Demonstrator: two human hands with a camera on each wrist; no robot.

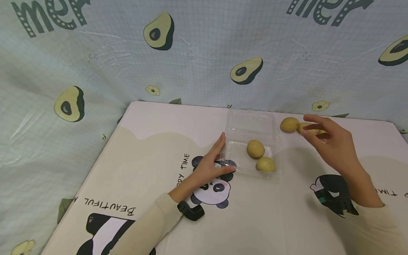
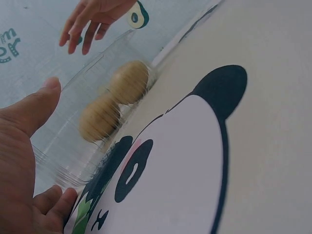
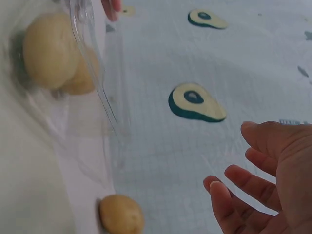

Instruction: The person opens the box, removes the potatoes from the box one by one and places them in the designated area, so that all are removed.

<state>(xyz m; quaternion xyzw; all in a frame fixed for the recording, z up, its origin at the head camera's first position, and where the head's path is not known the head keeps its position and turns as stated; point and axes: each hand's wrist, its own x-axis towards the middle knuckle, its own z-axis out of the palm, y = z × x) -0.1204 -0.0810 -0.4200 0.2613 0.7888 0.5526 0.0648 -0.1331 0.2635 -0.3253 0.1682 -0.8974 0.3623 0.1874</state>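
Observation:
A clear plastic clamshell box (image 1: 237, 156) lies with its lid (image 1: 250, 121) folded back. Two yellow potatoes sit inside, a rounder one (image 1: 255, 148) and another (image 1: 266, 164) near the front right corner. My left hand (image 1: 208, 168) touches the box's left side, fingers stretched along it and thumb at the front edge. To the right of the box, my right hand (image 1: 334, 141) hovers with loosely bent fingers and nothing between them. Beyond its fingertips lies a potato (image 1: 289, 124), with more potatoes (image 1: 304, 127) beside it, partly hidden by the hand.
The pale tabletop cover (image 1: 255, 212) carries printed pandas and lettering. Behind it hangs a sheet (image 1: 197, 63) printed with avocados, meeting the table's back edge just past the lid and the loose potatoes. A black band (image 1: 191, 211) is around the left wrist.

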